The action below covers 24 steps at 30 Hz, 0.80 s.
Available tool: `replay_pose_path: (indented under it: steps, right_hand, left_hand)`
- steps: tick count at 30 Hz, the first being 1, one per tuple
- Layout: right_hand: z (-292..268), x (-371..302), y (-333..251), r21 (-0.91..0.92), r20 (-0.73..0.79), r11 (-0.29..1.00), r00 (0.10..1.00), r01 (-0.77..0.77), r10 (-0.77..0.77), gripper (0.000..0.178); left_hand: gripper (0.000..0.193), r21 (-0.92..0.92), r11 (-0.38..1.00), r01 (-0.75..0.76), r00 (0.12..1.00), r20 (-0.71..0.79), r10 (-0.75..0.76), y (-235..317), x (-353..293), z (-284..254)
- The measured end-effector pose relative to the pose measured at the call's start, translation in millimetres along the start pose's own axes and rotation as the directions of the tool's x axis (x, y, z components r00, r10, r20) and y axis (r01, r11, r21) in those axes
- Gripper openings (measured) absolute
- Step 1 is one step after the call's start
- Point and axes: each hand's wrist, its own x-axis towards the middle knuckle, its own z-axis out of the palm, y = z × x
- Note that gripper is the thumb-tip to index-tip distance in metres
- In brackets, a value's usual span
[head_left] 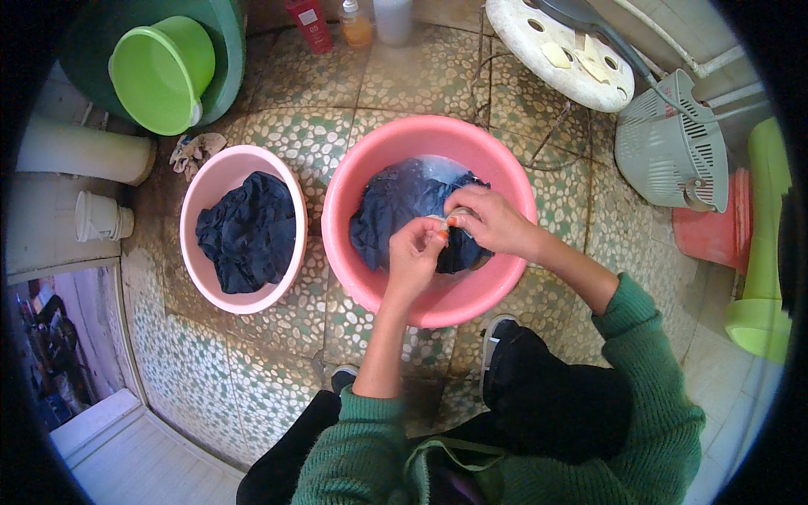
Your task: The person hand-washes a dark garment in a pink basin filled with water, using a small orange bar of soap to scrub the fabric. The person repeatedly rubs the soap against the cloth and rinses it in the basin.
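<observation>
Both my hands meet above the large pink basin (396,145), which holds soaked dark blue clothing (374,220) in cloudy, sudsy water. My left hand (412,259) is closed in a pinch with its fingertips against those of my right. Bent over from the right, my right hand (495,222) is also closed, its fingers curled down. A small pale bit shows between the fingertips, too little to name. Whether it belongs to the clothing beneath, I cannot tell. To the left stands a smaller light pink basin (191,246) with a dark garment (248,229) bunched inside.
A lime green bucket (164,71) sits in a dark green tub (229,63) at far left. Along the back are a red bottle (310,25) and an amber pump bottle (357,32). A white stool (513,34) and a grey slotted basket (665,147) stand at right.
</observation>
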Motion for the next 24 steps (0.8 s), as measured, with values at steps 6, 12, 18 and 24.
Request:
replay_pose_path:
  steps: [6,12,18,24]
  right_hand:
    - [3.0,-9.8,-11.7,-0.205,-0.002,0.979,1.0,-0.016,0.016,0.012]
    - [11.1,-8.6,-12.1,-0.114,-0.099,0.991,0.993,-0.077,0.066,0.012]
    - [13.9,-5.9,-19.8,-0.087,-0.119,0.994,0.991,-0.071,0.06,0.009]
    - [28.2,-5.5,-1.0,0.332,-0.045,0.887,0.935,-0.319,0.353,0.007]
  left_hand:
    - [0.008,0.045,0.999,0.007,0.99,-0.143,0.0,-1.0,-1.0,7.1]
    - [0.012,0.236,0.972,-0.019,0.975,-0.21,0.07,3.7,-5.0,16.2]
    - [0.013,0.456,0.876,-0.158,0.916,-0.264,0.303,1.9,-5.9,21.1]
    - [0.01,0.335,0.925,-0.179,0.937,-0.227,0.264,-3.7,-3.5,17.0]
